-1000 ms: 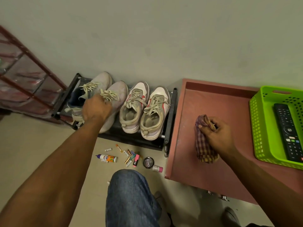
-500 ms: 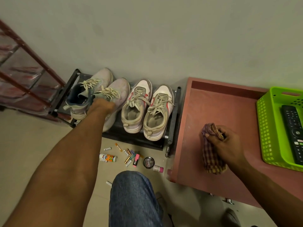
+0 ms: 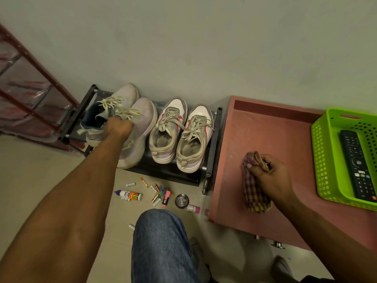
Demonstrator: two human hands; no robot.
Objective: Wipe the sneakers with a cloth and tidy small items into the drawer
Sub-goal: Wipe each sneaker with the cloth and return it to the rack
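My left hand (image 3: 117, 127) grips, I think, the grey sneaker's (image 3: 140, 127) tongue; lifting carelessly could topple its neighbour. My right hand (image 3: 269, 172) clutches the cloth (image 3: 254, 193).

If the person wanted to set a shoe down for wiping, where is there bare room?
The pink cabinet top is bare between the shoe rack and the green basket, behind the checked cloth. The floor in front of the rack is crowded with small items.
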